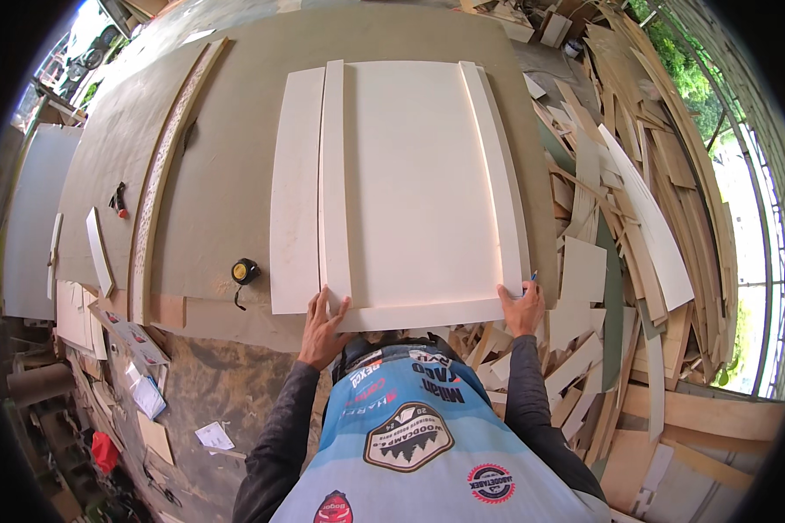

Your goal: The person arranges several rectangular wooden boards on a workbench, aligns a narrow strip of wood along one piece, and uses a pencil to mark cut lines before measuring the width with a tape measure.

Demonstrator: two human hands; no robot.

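Note:
A large white panel [414,174] lies on the workbench, with a white strip [334,174] along its left part, another strip [493,166] along its right edge and a front strip [427,314] along its near edge. My left hand [323,333] is at the near end of the left strip, its fingers and thumb on either side of it. At the near right corner, my right hand [523,309] presses its thumb to the right strip. A thin blue-tipped pencil [534,277] sticks out from its fingers. Left of the panel, a white board [296,192] lies beside the left strip.
A black and yellow tape measure [245,271] sits left of the panel. Farther left are a long wooden strip [170,157], a short white strip [99,253] and a small red and black tool [119,202]. Wood offcuts [654,218] pile up on the right.

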